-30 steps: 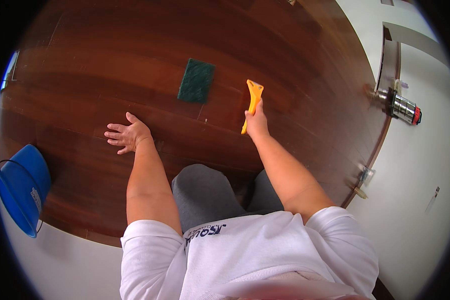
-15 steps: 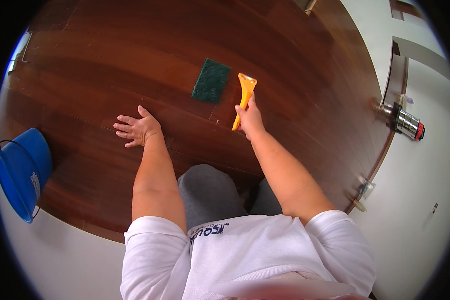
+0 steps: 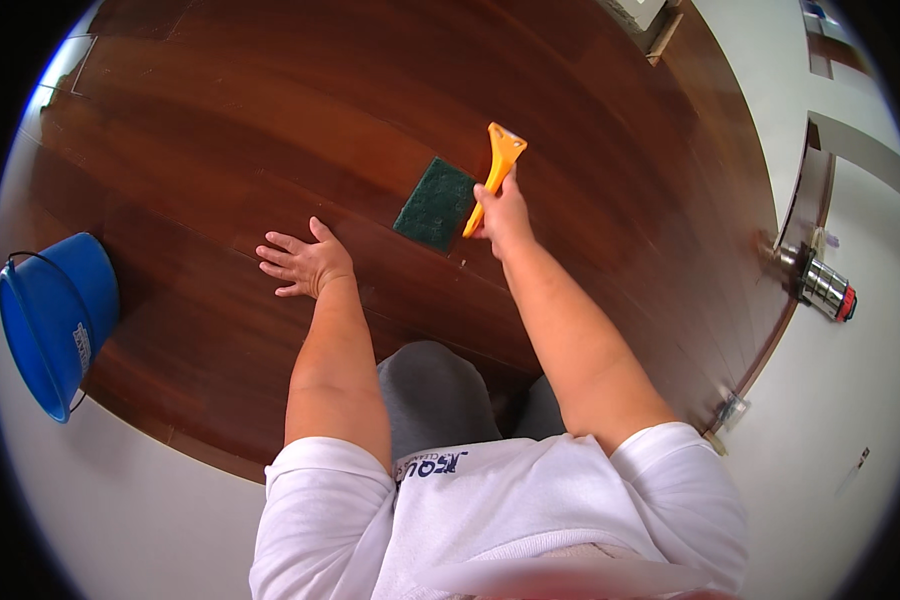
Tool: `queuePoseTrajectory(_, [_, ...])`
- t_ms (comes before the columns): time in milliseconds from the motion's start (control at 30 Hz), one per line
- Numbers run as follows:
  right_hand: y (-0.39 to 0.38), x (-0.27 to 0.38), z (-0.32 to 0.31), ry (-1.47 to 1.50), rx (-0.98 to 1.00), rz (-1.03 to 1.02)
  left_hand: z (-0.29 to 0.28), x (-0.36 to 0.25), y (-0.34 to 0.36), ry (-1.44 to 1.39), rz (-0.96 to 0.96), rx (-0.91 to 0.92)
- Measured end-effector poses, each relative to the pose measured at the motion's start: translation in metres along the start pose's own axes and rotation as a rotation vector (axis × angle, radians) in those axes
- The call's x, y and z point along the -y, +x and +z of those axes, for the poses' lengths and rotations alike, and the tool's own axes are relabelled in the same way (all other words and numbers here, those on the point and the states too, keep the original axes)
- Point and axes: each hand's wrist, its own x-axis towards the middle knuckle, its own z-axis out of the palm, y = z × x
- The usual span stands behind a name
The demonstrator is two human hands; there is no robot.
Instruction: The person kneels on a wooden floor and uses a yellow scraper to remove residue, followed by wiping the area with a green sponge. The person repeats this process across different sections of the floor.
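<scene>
My left hand (image 3: 306, 260) rests on the dark wooden floor (image 3: 210, 140) with its fingers spread and nothing in it. To its right lies a dark green scouring pad (image 3: 432, 203). Just right of the pad, my right hand (image 3: 502, 218) grips the handle of a yellow scraper (image 3: 506, 148), whose wide head points away from me. Whether the blade touches the floor I cannot tell. My knees, in grey trousers (image 3: 432, 390), are bent on the floor below my hands.
A blue bucket (image 3: 45, 315) with a black handle stands at the left. At the right, a steel canister with a red top (image 3: 830, 290) is near the white wall (image 3: 840, 400), with small objects (image 3: 730, 410) lower down. A pale object (image 3: 635, 15) sits at the far top.
My right hand with the scraper has moved further forward. My left hand has shifted right and slightly up in the picture. The view has turned a little, so the surroundings appear shifted.
</scene>
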Motion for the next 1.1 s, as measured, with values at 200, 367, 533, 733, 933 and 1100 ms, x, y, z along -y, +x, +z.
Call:
queuePoseTrajectory(200, [-0.012,0.004,0.037,0.031,0.043,-0.015,0.001,-0.001,0.000,0.007,-0.005,-0.028])
queuePoseTrajectory(367, [-0.045,-0.023,0.068,-0.179,0.128,-0.021,-0.002,-0.001,0.000,0.013,-0.018,0.034])
queuePoseTrajectory(533, [-0.057,-0.003,0.063,0.042,0.213,0.082,0.002,-0.001,0.001,0.021,-0.012,-0.029])
queuePoseTrajectory(733, [-0.047,-0.025,0.041,-0.164,-0.066,-0.280,0.004,0.000,0.000,0.013,-0.003,-0.064])
queuePoseTrajectory(933, [0.016,0.012,0.006,0.120,-0.032,-0.012,-0.003,-0.003,-0.001,0.025,-0.025,0.022])
queuePoseTrajectory(1100, [0.012,0.027,0.017,0.156,-0.100,-0.139,-0.001,-0.001,-0.001,0.024,-0.007,-0.021])
